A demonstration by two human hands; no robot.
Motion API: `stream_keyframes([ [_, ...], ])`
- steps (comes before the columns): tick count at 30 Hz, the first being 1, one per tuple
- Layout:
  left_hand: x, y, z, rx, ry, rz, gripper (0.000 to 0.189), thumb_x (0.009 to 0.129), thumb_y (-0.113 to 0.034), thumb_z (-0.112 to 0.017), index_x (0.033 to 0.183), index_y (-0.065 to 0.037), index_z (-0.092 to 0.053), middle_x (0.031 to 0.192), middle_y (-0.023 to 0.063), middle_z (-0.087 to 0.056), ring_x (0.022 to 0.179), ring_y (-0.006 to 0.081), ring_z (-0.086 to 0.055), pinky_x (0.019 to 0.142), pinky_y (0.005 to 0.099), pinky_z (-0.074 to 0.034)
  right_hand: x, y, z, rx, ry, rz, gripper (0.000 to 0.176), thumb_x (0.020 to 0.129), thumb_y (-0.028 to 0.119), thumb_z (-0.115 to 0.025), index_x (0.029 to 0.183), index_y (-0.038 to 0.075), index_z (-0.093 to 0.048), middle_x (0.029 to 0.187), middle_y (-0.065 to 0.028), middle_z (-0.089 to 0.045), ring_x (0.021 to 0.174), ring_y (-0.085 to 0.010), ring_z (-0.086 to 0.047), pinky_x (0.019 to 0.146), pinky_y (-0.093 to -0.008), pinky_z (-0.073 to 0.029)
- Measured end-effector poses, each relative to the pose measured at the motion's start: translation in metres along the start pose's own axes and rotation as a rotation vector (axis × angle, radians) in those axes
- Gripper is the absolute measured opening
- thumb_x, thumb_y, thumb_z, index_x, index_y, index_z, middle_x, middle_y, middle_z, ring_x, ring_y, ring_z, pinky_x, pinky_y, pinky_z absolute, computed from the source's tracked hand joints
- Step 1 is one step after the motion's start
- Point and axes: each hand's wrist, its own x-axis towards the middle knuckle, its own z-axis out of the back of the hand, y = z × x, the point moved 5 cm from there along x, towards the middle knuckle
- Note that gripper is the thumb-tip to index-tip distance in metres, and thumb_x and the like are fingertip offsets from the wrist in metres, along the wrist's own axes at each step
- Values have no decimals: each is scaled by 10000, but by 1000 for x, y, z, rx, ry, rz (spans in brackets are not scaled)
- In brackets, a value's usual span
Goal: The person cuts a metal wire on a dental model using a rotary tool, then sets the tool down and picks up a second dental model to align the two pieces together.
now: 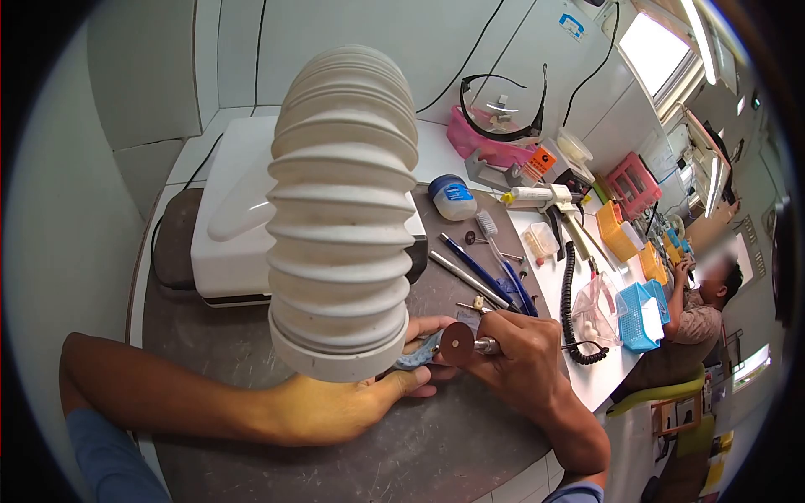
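Observation:
My left hand point(356, 409) is closed around a small light-blue moulded piece point(415, 357), with thumb and fingers on its edges. Part of that hand and of the piece is hidden behind a white ribbed hose point(344, 210). My right hand point(521, 352) grips a rotary handpiece point(486, 345) whose metal nose points left. On its tip sits a reddish-brown disc point(457, 344), which overlaps the right end of the blue piece in this view. Both hands are close together over the grey work mat point(335, 478), just beyond the hose's mouth.
Behind the hose stands a white machine point(231, 226). Past my hands lie a blue pen point(474, 267), a toothbrush point(489, 226) and a blue-lidded jar point(453, 199). A coiled black cord point(570, 302), a blue basket point(641, 314) and safety glasses point(503, 134) are farther off. Another person point(696, 327) sits at right.

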Motion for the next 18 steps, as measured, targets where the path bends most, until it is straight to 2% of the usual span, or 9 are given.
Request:
stream_keyframes([
  [18,0,0,1,68,-46,50,517,1041,-89,-448,1515,-35,-250,1413,160,-473,1305,231,-509,1091,354,-450,0,-1,-3,-18,16,14,429,721,389,-839,656,96,-531,557,-38,-543,462,-197,-572,421,-336,-419],
])
